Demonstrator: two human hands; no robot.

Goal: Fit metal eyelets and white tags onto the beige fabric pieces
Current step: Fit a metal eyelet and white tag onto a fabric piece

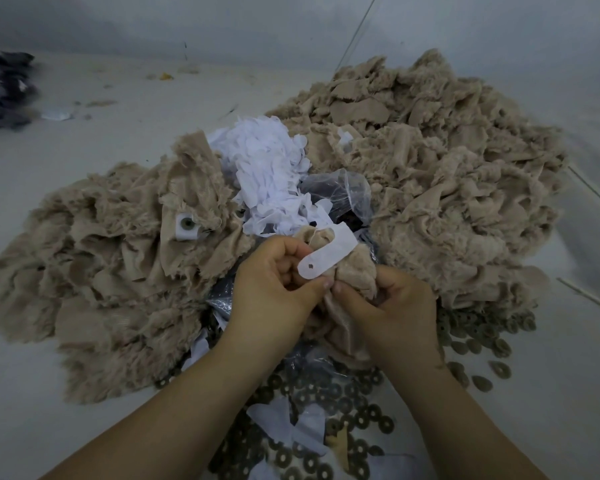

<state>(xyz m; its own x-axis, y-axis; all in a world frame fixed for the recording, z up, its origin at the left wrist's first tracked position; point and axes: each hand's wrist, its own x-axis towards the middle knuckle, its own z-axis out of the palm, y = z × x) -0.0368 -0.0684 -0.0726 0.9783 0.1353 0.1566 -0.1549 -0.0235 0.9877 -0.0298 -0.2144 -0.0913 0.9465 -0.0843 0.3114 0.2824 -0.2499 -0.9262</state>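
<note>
My left hand (274,289) pinches a white tag (326,256) with a small hole near its rounded end. Against it my right hand (392,306) grips a bunched beige fabric piece (355,271). The tag lies across the top of that piece. Fingertips of both hands meet under the tag. Many ring-shaped metal eyelets (329,396) lie scattered on the surface below my wrists. A heap of loose white tags (271,174) sits just beyond my hands. No eyelet shows between my fingers.
A beige fabric heap (430,161) fills the right, another heap (111,265) the left, one piece there bearing a fitted white tag with eyelet (187,225). A clear plastic bag (343,192) lies between them. Dark fabric (4,88) sits far left. Thin sticks (589,188) lie at the right.
</note>
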